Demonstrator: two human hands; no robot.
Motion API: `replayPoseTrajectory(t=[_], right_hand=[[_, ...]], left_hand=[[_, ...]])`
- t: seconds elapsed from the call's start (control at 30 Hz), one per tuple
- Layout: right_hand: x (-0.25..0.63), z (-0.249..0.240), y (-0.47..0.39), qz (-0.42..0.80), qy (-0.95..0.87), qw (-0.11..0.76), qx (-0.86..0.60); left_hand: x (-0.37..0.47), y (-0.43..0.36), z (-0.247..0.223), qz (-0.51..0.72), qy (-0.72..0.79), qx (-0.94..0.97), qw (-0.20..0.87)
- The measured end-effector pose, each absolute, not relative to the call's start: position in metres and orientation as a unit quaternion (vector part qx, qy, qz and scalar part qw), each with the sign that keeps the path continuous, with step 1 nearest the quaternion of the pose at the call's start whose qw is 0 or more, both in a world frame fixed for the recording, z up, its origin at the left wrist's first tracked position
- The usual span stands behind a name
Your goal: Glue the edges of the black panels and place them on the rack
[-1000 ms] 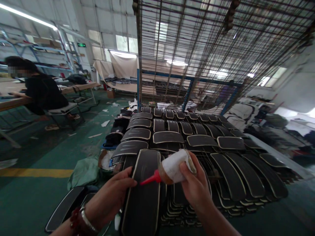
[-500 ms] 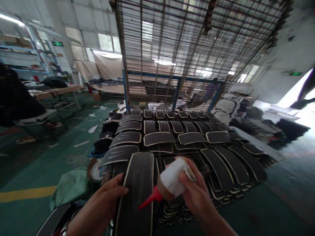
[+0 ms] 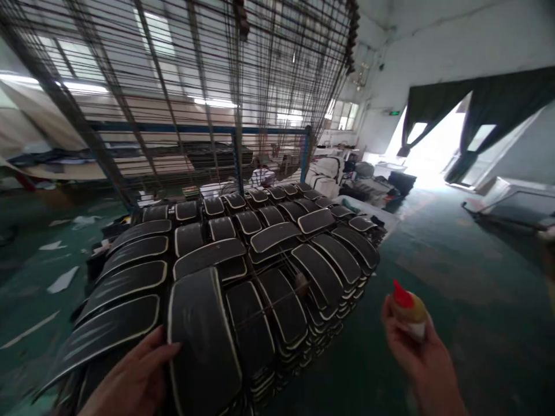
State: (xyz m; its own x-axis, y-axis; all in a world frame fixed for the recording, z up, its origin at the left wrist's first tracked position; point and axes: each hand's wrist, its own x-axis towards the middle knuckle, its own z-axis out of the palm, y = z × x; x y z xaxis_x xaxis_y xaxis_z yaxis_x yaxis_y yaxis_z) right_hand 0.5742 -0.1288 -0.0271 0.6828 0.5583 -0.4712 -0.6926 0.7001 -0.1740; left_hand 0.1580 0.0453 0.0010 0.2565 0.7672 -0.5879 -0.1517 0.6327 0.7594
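Observation:
My left hand (image 3: pixel 141 370) pinches the left edge of a long black panel (image 3: pixel 202 341) with a pale border, which lies closest to me on the stacks. Faint shiny streaks show on its dark face. Out to the right, over the floor, my right hand (image 3: pixel 418 358) is wrapped round a squeeze bottle (image 3: pixel 410 315). Its red pointed nozzle (image 3: pixel 402 296) is tipped upward, well apart from the panels. Similar black panels (image 3: pixel 277 303) lie overlapping in rows beyond and beside the held one.
A tilted wire rack (image 3: pixel 182 75) on a blue frame (image 3: pixel 236 159) rises behind the panels. White bundles (image 3: pixel 325 173) and dark piles (image 3: pixel 373 188) stand at the back right, before a curtained doorway (image 3: pixel 437 138). Paper scraps (image 3: pixel 63 279) litter the green floor at left.
My view has turned to the right. My right hand has carried the bottle away from the panel to the right, and its nozzle has swung from pointing down to up. My left hand stays at the panel's edge.

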Motion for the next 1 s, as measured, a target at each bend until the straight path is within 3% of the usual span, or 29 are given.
replayPoseTrajectory(t=[0.13, 0.33, 1.0], right_hand=[[0.614, -0.043, -0.168, 0.3, 0.238, 0.902, -0.198], [0.649, -0.072, -0.199, 0.297, 0.272, 0.876, -0.266], [0.714, -0.103, -0.178, 0.378, 0.266, 0.829, -0.314]], left_hand=[[0.263, 0.046, 0.014, 0.319, 0.461, 0.344, 0.753], [0.353, 0.06, -0.015, 0.318, 0.462, 0.373, 0.739], [0.391, 0.073, -0.033, 0.326, 0.525, 0.394, 0.681]])
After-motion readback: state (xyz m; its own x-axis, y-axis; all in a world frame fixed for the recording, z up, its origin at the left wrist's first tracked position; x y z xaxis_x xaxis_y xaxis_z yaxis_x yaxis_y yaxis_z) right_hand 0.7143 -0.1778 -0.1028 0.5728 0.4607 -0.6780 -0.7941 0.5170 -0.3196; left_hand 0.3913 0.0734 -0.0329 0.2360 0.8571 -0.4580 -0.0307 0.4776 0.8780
